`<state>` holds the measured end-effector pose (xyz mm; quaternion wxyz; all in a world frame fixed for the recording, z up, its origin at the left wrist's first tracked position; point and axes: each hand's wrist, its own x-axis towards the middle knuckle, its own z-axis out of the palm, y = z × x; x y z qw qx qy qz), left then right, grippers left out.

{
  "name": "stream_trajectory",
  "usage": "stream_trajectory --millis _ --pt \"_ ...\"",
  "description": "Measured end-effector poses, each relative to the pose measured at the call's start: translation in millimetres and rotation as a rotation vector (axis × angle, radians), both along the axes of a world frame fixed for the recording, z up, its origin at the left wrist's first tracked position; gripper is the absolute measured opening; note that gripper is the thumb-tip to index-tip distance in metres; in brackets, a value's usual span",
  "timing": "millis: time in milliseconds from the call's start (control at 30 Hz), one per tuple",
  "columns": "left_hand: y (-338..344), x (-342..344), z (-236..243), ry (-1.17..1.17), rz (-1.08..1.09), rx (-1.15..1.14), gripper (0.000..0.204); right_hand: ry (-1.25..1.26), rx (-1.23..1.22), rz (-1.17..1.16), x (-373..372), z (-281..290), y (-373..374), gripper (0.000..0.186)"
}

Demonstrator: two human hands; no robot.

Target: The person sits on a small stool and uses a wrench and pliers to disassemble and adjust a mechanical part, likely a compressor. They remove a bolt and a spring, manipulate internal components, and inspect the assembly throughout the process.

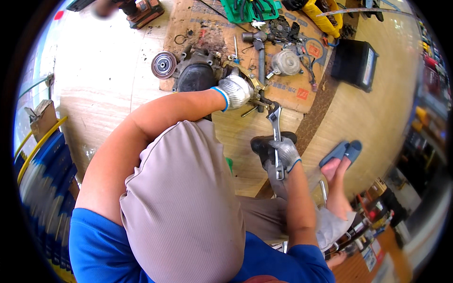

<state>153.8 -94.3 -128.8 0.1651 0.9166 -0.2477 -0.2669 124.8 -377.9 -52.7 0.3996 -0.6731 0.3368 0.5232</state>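
My left hand (236, 92), in a grey-white glove with a blue cuff, is closed on a brass-coloured metal bracket (255, 80) beside a dark cast housing (193, 70) with a round pulley (164, 64). My right hand (284, 152), also gloved, grips the shank of a large adjustable wrench (275, 123); its upper jaw is at a dark fitting below the bracket, though whether it is seated I cannot tell. A hammer (259, 47) lies above, and a round silver part (286, 62) sits to the right on the stained cardboard (302, 96).
A green tool case (245, 12), yellow container (316, 12) and black battery (351, 63) border the work, with a cordless tool (144, 14) upper left. Blue-yellow racks (45, 174) stand left. Another person's slippered feet (339, 160) are at the right, near crowded tools.
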Motion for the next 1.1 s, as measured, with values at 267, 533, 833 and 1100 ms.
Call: stream_trajectory --millis 267,533,833,1100 --pt "-1.3 -3.4 -4.8 -0.064 0.007 -0.01 0.024 0.093 -0.045 0.463 64.1 8.2 -12.5 0.022" --pt "-1.9 -5.2 -12.7 -0.083 0.022 -0.066 0.024 0.244 -0.056 0.512 96.0 17.3 8.9 0.022" --pt "-5.3 -2.9 -12.5 -0.022 0.019 -0.053 0.027 0.035 0.051 0.857 72.9 -23.6 -29.2 0.015" --pt "-3.6 1.4 -4.3 0.044 0.01 -0.022 0.029 -0.154 -0.029 0.366 -12.9 -43.9 -12.2 0.011"
